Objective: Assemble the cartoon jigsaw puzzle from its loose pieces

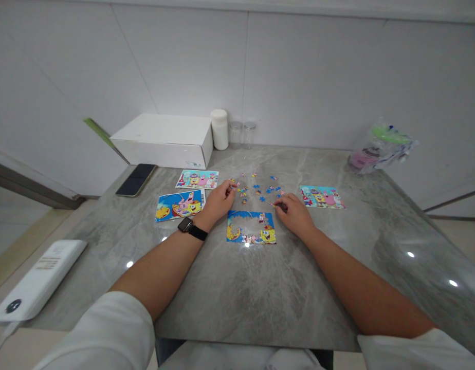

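A partly filled jigsaw puzzle (252,240) with a blue border and a yellow cartoon figure lies flat on the table between my hands. Its middle shows bare backing. Beyond it, several loose puzzle pieces (262,198) are scattered. My left hand (221,199), with a black watch on the wrist, rests at the left of the scatter, thumb and fingers pinched on a small puzzle piece (233,184). Close to the puzzle's upper right corner, my right hand (294,215) pinches another puzzle piece (273,205), partly hidden by the fingertips.
Picture cards lie left (179,205), back left (197,179) and right (323,197). A phone (136,180), white box (164,139), white bottle (219,129), two glass jars (242,135) and plastic bag (382,149) stand farther out. A white power bank (40,277) sits at the left edge.
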Tool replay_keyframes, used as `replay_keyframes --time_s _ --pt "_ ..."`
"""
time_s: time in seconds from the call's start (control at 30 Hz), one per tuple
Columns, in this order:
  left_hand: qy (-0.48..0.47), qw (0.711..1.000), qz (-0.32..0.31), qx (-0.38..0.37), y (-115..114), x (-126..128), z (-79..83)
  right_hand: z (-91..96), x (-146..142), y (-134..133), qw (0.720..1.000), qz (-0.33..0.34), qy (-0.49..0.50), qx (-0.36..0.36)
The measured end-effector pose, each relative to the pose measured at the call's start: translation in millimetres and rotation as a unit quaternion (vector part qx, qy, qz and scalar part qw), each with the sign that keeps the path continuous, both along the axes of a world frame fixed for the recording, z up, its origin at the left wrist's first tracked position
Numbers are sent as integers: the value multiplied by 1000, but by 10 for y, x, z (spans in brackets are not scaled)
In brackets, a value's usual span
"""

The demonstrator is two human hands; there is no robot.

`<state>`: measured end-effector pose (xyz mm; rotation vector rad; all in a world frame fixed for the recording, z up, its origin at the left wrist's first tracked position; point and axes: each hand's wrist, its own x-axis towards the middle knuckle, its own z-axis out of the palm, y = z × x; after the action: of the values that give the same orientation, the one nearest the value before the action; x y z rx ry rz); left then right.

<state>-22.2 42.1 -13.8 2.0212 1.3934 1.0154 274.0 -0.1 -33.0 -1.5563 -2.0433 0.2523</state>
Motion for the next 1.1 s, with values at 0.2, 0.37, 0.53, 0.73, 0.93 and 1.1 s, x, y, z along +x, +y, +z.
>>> replay_keyframes --time_s 0.2,0.37,0.53,0.73,0.93,1.1 --pt "7 1000 -6 -4 -25 17 30 17 -43 0 1000 -14 1 -6" --pt "12 1000 -14 2 -34 21 47 15 -26 22 1000 -3 11 -5" --pt "6 999 -29 16 -56 21 65 -1 -14 7 998 -16 58 -30" --pt "11 997 -71 34 -93 58 90 26 -36 -46 978 -13 197 -65" --pt "12 991 -120 51 -124 76 120 244 -273 83 950 35 297 -87" --pt "-9 990 -131 55 -157 75 136 265 -575 218 936 50 339 -80"
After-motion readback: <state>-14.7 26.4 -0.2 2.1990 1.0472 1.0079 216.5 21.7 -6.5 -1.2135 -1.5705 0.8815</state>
